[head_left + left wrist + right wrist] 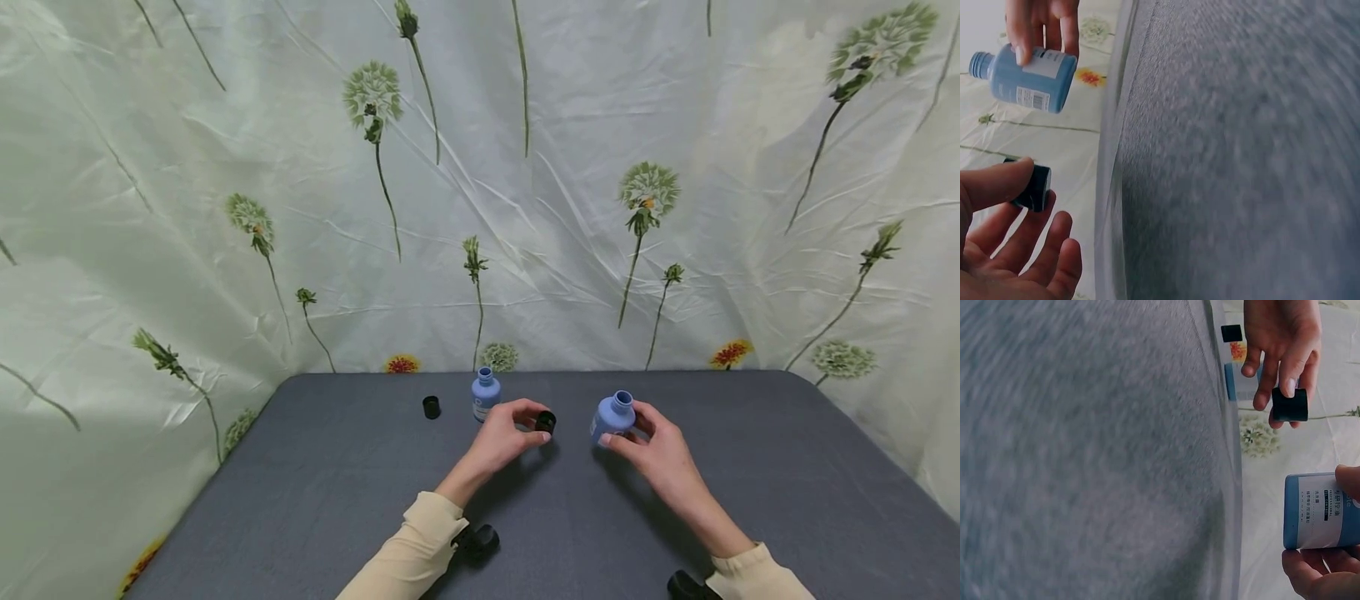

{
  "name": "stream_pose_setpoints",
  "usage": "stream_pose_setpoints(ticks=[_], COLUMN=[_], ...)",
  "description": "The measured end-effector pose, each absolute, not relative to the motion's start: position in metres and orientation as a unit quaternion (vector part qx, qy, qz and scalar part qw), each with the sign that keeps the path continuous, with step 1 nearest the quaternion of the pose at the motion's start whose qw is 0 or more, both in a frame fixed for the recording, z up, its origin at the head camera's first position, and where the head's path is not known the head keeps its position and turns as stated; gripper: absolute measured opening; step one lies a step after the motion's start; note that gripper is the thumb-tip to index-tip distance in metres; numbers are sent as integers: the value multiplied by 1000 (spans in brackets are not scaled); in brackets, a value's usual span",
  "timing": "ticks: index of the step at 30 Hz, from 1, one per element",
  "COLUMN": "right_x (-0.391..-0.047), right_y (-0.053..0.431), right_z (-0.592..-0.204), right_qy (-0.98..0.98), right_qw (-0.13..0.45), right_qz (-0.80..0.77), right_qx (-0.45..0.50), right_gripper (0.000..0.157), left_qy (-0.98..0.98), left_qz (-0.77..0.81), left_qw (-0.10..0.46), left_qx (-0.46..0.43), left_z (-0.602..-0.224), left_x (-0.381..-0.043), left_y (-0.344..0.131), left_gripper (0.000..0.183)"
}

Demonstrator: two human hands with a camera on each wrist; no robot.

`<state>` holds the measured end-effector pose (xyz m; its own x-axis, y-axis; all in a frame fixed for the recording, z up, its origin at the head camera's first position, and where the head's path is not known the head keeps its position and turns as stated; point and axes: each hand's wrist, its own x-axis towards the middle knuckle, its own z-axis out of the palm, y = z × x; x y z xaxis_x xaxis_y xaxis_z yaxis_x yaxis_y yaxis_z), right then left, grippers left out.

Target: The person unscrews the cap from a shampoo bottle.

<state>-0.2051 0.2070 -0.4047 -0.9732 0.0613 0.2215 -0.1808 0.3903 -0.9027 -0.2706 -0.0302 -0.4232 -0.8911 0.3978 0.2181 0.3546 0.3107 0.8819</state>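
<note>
Between thumb and fingertips, my left hand (504, 435) pinches a black screw cap (546, 422). The same cap (1036, 187) shows dark and short in the left wrist view, with the other fingers loosely bent below it. My right hand (660, 454) grips a blue bottle (613, 418) by its sides, its neck bare and threaded. White labels, one with a barcode, show on this bottle (1034, 78) in the left wrist view. Cap and bottle are held apart, with a gap between the two hands.
A second blue bottle (486, 393), also uncapped, stands on the grey table (315, 500) just behind my left hand. Left of it another black cap (431, 407) sits on the table. A floral curtain (555, 208) hangs along the table's far edge.
</note>
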Motion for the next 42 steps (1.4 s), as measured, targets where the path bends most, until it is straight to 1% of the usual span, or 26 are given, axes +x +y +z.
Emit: stream_pose_setpoints(ticks=[8,16,22,35,42], right_x=[-212,-219,-223,-233,-243], right_y=[216,227,235,244,246], right_z=[-406,-408,-410,-411,-412], right_qy=[-837,-850,-855,-861,-862], right_qw=[120,112,102,101,98], right_qz=[532,515,508,498,496], right_qx=[33,5,-6,-21,-28], right_gripper=[63,65,68,69,67], left_qy=[816,821,828,825,841], left_qz=[538,537,527,532,508], left_qw=[16,23,35,66,56], left_qx=[211,196,189,182,177], left_z=[-424,-422,-419,-423,-420], left_x=[-278,-285,-292,-305,-311], left_y=[-16,0,10,22,30], left_gripper=[29,28,27,28,27])
